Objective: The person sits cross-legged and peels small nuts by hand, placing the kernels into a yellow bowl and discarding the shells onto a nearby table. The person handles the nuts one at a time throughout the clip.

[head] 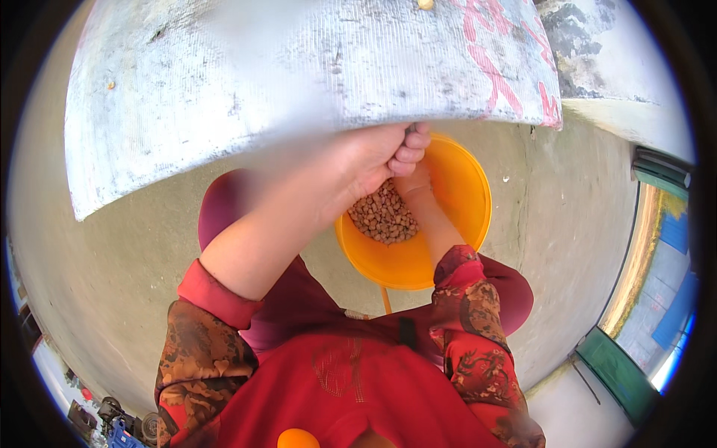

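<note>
An orange-yellow plastic basin (pixel 456 224) stands between my knees, with a heap of small brown nuts, peanuts by their look, (pixel 383 215) in it. Across the basin's left rim reaches my left hand (pixel 400 151), its fingers curled at the edge of a pale, ribbed board (pixel 252 84); whether they hold anything is hidden. My right hand (pixel 413 176) is lowered into the basin beside the nuts, beneath my left hand, which covers most of its fingers. The board bears red writing and spans the top of the view.
Concrete floor (pixel 134 263) surrounds the basin. Small yellowish pieces (pixel 425 4) lie on the board. At the right are a stained wall (pixel 588 50) and a doorway with green door parts (pixel 619 375). A blue wheeled thing (pixel 123 434) shows at the lower left.
</note>
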`<move>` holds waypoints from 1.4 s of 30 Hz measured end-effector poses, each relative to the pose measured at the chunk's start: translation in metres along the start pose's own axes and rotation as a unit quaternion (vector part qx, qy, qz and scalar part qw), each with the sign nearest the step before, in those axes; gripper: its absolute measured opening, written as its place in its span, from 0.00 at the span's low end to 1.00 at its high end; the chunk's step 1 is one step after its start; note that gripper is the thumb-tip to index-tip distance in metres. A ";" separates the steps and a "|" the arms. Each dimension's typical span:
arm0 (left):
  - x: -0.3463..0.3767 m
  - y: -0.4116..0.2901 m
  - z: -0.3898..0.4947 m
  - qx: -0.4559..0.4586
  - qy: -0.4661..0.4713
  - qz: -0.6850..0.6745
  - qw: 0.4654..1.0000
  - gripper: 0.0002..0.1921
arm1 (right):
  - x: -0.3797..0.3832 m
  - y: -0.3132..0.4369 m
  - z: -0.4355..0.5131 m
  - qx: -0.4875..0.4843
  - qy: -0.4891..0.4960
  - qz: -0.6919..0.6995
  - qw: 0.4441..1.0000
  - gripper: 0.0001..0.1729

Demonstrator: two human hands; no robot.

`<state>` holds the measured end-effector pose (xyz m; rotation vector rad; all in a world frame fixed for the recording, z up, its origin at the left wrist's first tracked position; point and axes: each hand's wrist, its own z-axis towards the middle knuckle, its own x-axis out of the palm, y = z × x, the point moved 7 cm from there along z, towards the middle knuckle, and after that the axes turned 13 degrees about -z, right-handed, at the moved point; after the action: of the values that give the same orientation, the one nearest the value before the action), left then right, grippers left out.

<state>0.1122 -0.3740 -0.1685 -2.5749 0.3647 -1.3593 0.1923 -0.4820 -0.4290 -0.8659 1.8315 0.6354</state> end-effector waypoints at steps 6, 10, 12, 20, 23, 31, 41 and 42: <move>0.002 -0.005 -0.002 0.039 0.015 -0.016 0.999 0.11 | -0.001 0.007 -0.002 0.021 0.009 -0.091 0.996 0.18; 0.000 -0.006 0.003 0.049 -0.020 0.011 0.999 0.11 | -0.012 0.012 -0.007 -0.030 -0.051 -0.151 0.987 0.13; -0.003 -0.008 0.004 0.051 -0.036 0.033 0.998 0.11 | -0.020 0.002 -0.010 0.024 -0.022 -0.096 0.995 0.10; -0.016 0.001 0.010 0.104 -0.092 0.008 0.990 0.10 | -0.182 -0.010 -0.109 0.010 -0.018 0.449 0.893 0.06; -0.021 0.019 0.018 0.064 -0.114 -0.014 0.991 0.11 | -0.241 0.001 -0.146 -0.045 -0.173 0.522 0.834 0.06; -0.014 0.052 0.020 -0.107 -0.009 -0.083 0.991 0.14 | -0.207 -0.025 -0.142 0.109 -0.111 0.604 0.781 0.09; 0.000 0.019 0.006 -0.050 -0.026 -0.016 0.998 0.16 | -0.028 0.064 -0.053 -0.044 -0.014 0.430 0.902 0.20; 0.001 0.017 0.006 -0.047 -0.027 -0.006 0.999 0.16 | -0.013 0.068 -0.049 -0.035 0.018 0.496 0.867 0.21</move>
<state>0.1158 -0.3902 -0.1764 -2.6881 0.4133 -1.3043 0.1147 -0.4732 -0.3951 0.1164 2.2385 1.3185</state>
